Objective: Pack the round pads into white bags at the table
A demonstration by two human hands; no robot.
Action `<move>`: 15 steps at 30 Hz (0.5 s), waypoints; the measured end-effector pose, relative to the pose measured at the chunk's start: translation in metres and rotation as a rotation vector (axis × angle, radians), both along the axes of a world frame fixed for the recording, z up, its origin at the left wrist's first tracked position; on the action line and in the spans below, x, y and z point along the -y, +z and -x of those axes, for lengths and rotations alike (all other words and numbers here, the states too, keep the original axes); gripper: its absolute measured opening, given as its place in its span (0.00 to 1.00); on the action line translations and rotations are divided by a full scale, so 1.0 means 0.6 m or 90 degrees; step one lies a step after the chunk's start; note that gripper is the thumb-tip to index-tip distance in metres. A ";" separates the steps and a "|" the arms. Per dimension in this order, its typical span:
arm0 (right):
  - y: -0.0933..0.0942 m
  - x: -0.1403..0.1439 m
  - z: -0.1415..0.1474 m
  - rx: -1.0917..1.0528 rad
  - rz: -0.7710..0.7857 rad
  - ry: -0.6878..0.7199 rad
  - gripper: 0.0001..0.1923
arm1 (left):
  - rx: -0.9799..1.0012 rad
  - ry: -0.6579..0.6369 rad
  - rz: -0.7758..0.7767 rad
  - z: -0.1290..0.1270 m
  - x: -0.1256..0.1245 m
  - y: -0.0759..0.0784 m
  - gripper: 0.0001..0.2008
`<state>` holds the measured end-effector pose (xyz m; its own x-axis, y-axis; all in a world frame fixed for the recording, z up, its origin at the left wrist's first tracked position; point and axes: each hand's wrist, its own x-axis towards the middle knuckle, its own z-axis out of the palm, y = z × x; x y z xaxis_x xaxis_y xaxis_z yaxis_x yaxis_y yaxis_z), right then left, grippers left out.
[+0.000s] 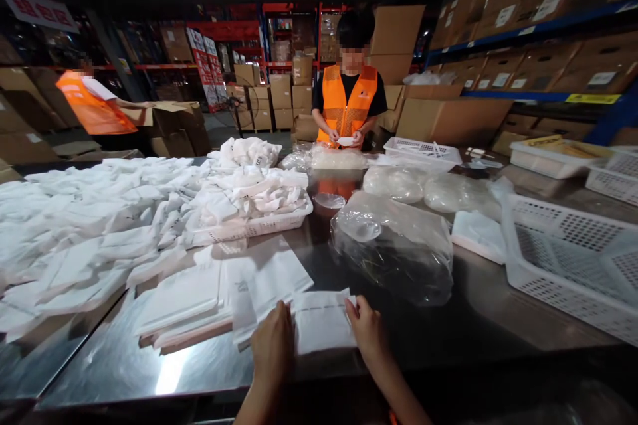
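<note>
**Two hands on a flat white packet at the near edge**

Two hands are set on one flat white packet, which lies on the steel surface at its near edge, in the middle of the view. The left hand is laid against the packet's left side, fingers curled down onto it; the right hand is pressed on the packet's right corner. Both hands are closed upon the packet, one at each side, and are kept apart by its width.

Just left of the packet, a loose stack of flat white envelopes is spread on the surface, partly overlapping. Farther left and behind it, a large heap of white bags is seen, and beside that a shallow white tray is piled with more of them. Just beyond the packet and slightly right, a crumpled clear plastic bag is found, with dark contents that cannot be made out. A white perforated basket stands at the right, near the edge of the view, with a small flat white package between it and the plastic bag.

At the far side of the surface, a person in an orange vest is seen holding a small white item in both hands. Another person in an orange vest is bent over cardboard boxes at far left. Shelving with cartons is ranged along the right.
</note>
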<state>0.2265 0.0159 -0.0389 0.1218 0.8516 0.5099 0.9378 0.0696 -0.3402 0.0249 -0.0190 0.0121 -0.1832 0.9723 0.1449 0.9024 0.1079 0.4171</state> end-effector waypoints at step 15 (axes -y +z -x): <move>0.003 -0.008 0.022 -0.007 0.014 0.190 0.27 | 0.097 -0.376 -0.078 -0.055 -0.021 -0.059 0.26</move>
<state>0.2134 0.0210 -0.0374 -0.1310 0.8614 0.4907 0.8733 0.3345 -0.3541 0.0577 -0.0064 -0.0233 0.3524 0.8939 0.2771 0.7248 -0.4480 0.5234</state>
